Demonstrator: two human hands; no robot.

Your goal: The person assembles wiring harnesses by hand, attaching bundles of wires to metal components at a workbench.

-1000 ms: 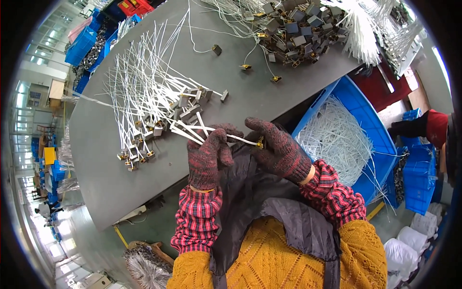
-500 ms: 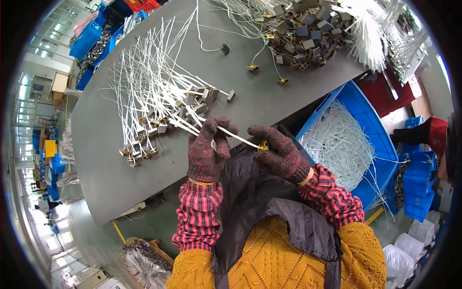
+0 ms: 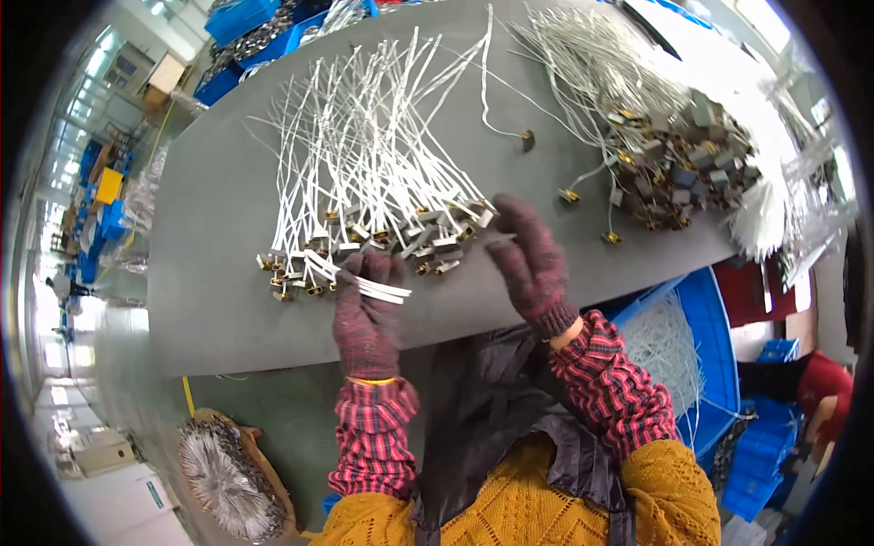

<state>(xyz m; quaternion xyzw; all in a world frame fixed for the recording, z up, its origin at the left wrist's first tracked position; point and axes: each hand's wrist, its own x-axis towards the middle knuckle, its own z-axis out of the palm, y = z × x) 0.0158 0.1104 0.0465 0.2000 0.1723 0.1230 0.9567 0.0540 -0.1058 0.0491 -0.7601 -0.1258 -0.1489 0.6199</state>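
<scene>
My left hand (image 3: 367, 314), in a dark red knitted glove, is closed round a few short white tubes (image 3: 382, 292) whose ends stick out to its right. To the right, my right hand (image 3: 533, 259), gloved alike, is raised over the table with its thumb and fingers apart and nothing seen between them. Its fingertips are beside the near end of a spread bunch of white wires (image 3: 364, 150). Small grey blocks with brass-coloured parts (image 3: 437, 244) sit at the near ends of these wires.
A larger heap of grey blocks (image 3: 683, 173) on wires lies at the table's right. Two loose wired pieces lie before it. Below the table (image 3: 209, 209) edge stands a blue bin (image 3: 719, 346) of clear strands. A bundle in a carton (image 3: 228, 482) is lower left. Another person (image 3: 824, 396) is far right.
My right hand has let go of the brass-ended wired piece and moved up to the bunch. My left hand still holds white tubes. The view has shifted, so the table appears lower.
</scene>
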